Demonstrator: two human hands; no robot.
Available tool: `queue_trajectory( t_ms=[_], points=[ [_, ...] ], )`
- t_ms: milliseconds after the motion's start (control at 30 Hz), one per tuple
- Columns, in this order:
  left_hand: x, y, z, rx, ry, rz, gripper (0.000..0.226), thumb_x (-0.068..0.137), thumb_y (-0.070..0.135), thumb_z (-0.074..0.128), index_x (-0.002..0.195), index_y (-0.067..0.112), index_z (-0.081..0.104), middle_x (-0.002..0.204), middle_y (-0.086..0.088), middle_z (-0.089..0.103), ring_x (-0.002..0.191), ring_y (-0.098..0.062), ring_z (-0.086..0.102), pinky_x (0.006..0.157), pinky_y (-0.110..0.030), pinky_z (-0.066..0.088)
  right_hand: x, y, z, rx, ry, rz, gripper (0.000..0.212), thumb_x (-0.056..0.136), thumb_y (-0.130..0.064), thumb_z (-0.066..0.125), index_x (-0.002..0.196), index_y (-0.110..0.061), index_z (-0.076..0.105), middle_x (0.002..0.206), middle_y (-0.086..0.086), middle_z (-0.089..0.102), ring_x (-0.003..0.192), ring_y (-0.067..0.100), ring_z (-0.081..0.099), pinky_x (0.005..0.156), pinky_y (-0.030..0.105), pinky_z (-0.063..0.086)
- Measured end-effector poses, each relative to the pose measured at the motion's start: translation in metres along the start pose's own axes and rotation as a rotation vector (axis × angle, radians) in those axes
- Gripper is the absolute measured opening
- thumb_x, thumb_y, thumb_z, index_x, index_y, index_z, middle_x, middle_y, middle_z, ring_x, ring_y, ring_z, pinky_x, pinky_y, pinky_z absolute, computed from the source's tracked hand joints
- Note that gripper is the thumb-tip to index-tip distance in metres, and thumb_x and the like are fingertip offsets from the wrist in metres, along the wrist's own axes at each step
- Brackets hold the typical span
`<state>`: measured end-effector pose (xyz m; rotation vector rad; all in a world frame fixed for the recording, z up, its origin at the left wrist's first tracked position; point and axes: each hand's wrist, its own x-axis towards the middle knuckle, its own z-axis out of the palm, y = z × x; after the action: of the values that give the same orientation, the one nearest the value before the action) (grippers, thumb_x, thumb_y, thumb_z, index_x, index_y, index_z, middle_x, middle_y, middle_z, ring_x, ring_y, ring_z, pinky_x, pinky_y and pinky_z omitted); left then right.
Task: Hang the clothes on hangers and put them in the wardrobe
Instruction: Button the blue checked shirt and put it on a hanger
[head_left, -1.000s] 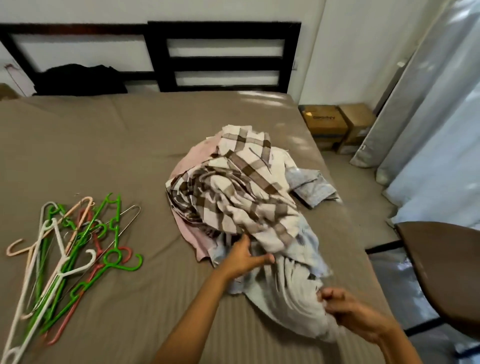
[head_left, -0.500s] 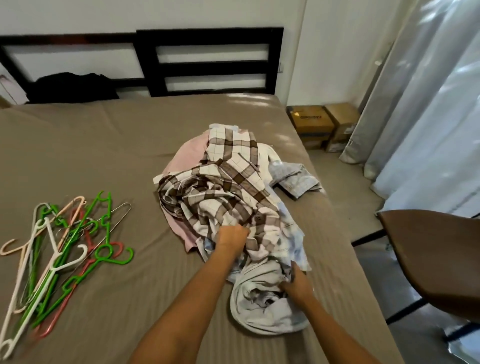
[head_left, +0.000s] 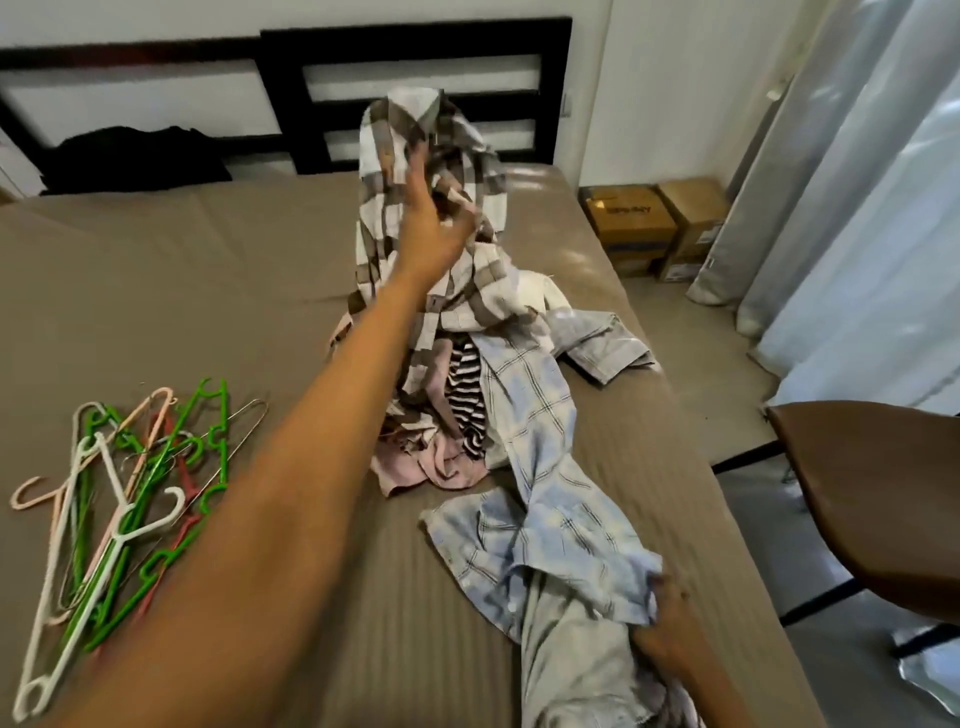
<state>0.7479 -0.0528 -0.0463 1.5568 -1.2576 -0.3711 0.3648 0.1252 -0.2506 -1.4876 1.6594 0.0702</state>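
One shirt (head_left: 382, 130), seemingly in left hand (head_left: 430, 231).

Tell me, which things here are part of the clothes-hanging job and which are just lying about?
In the job: brown checked shirt lifted by the left hand; blue checked shirt in the right hand; pink garment; hangers.
Lying about: cardboard boxes; chair; curtain.

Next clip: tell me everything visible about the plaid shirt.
The plaid shirt is soft woven cloth in brown, grey and white checks, crumpled and not on a hanger. The left hand holds it raised above the bed, thumb and fingers pinching a bunched fold. Its top is blurred. It hangs in a loose column, and its lower end trails onto the clothes pile, beside the blue shirt.
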Motion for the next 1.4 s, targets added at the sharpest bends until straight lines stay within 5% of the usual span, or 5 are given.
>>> queue_trajectory(
  t_ms=[233,633,1000,1133,1400],
  points=[
    [-0.246,-0.072,0.086,0.244,-1.133,-0.216,0.113,0.063,0.044,0.083,0.15,0.024,0.013,0.156,0.0,0.018,0.14,-0.016,0.022,0.117,-0.037,0.023,-0.005,-0.026,0.017,0.583,0.108,-0.261,0.044,0.066,-0.029,0.064,0.109,-0.027,0.053,0.108,0.005,0.062,0.095,0.019,0.061,0.071,0.019,0.048],
    [-0.284,0.043,0.055,-0.395,-0.116,-0.477,0.026,0.098,0.005,0.043,0.1,0.026,0.059,0.098,0.014,0.063,0.084,0.017,0.058,0.078,-0.005,0.043,-0.015,-0.084,-0.045,0.419,0.241,-0.568,0.088,0.056,-0.029,0.089,0.13,-0.027,0.042,0.127,-0.003,0.052,0.112,0.01,0.053,0.093,0.027,0.044],
    [-0.296,0.105,-0.044,0.37,-0.394,-0.122,0.103,0.057,0.07,0.072,0.142,0.038,0.024,0.146,0.003,0.037,0.128,-0.018,0.041,0.106,-0.039,0.036,-0.133,-0.145,-0.07,0.409,0.55,-0.913,0.037,0.073,-0.015,0.052,0.105,-0.003,0.066,0.094,0.005,0.064,0.085,0.003,0.054,0.071,0.003,0.04],
    [-0.295,0.165,-0.062,0.108,-0.24,0.027,0.067,0.076,0.03,0.068,0.136,0.019,0.042,0.133,-0.005,0.054,0.123,-0.025,0.049,0.103,-0.037,0.042,-0.218,-0.19,-0.092,0.246,0.686,-1.344,0.022,0.077,-0.013,0.066,0.097,-0.004,0.068,0.091,0.009,0.06,0.083,0.009,0.055,0.073,0.014,0.044],
    [-0.31,0.3,-0.156,-0.419,0.059,0.165,0.032,0.081,0.026,0.06,0.108,0.01,0.064,0.103,-0.003,0.069,0.101,-0.018,0.064,0.087,-0.029,0.052,-0.298,-0.194,-0.138,0.198,-0.353,-0.95,0.077,0.061,-0.026,0.081,0.13,-0.034,0.046,0.13,-0.01,0.055,0.12,0.006,0.052,0.1,0.024,0.045]
  ],
)
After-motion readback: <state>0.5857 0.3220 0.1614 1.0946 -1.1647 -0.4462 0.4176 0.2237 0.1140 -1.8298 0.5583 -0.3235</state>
